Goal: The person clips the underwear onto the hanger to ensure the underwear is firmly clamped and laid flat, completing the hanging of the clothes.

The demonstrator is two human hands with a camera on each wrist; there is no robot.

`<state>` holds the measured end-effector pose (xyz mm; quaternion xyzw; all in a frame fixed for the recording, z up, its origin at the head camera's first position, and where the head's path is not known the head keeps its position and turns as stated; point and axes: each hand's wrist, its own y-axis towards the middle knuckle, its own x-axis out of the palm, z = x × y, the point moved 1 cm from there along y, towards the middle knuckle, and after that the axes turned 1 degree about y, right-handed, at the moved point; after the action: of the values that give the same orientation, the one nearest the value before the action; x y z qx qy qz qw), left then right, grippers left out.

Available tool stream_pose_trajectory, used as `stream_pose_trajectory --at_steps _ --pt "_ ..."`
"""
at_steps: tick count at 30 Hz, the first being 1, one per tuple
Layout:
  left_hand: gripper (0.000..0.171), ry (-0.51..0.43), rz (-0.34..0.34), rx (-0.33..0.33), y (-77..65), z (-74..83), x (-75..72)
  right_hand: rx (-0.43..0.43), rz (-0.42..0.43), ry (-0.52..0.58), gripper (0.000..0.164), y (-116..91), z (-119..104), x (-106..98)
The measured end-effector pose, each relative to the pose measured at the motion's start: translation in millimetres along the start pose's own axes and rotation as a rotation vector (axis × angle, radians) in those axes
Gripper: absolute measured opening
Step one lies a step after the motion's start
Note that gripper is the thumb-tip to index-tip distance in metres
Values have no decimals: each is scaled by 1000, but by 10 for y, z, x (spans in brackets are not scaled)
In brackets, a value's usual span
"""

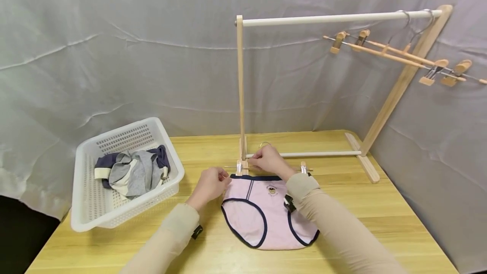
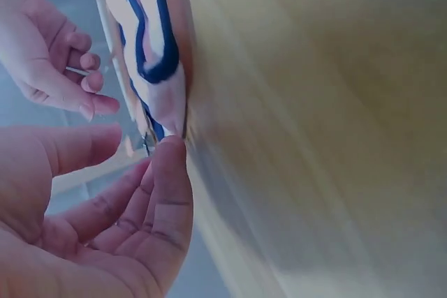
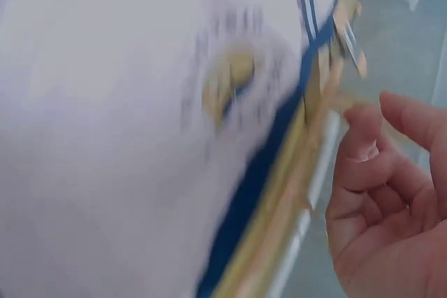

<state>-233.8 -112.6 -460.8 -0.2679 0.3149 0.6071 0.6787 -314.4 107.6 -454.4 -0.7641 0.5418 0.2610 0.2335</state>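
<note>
Pink briefs (image 1: 272, 223) with navy trim and a small printed badge lie flat on the table. Along their waistband runs a clip hanger, its left clip (image 1: 239, 167) and right clip (image 1: 303, 167) at the waist's two ends. My left hand (image 1: 211, 187) is at the left waist corner; in the left wrist view its fingertips (image 2: 171, 148) touch the fabric while the thumb stands apart. Over the hanger's middle, just below its hook (image 1: 265, 143), is my right hand (image 1: 269, 160), fingers loosely bent and thumb apart from the index finger. No grip on the hanger shows.
A white plastic basket (image 1: 81, 193) at the left contains grey and navy clothes (image 1: 138, 172). Behind the briefs stands a wooden rack (image 1: 241, 88) with a white top rail (image 1: 323, 19). Two clip hangers (image 1: 395, 54) hang at the rail's right end. Grey cloth backs the table.
</note>
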Motion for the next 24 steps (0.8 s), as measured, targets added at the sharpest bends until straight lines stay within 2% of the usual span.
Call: stream_pose_trajectory --at_steps 5,10,13,15,18,20,22,24 --pt "14 -26 3 -92 99 -26 29 137 54 190 23 54 -63 230" --pt "15 -21 18 -116 176 -46 55 209 69 314 22 94 -100 357" --pt "21 -31 26 -117 233 -86 77 214 51 327 18 111 -123 391" --pt "30 -41 32 -94 316 -213 161 208 52 321 17 120 -135 407" --pt "34 -54 29 -80 380 -312 221 197 67 315 16 125 -155 425" --pt "30 -58 26 -75 378 -308 223 194 84 314 17 123 -160 432" --pt "22 -66 16 -105 317 -196 153 197 92 320 17 117 -165 435" --pt "17 -61 15 -106 293 -158 137 197 91 321 17 113 -169 435"
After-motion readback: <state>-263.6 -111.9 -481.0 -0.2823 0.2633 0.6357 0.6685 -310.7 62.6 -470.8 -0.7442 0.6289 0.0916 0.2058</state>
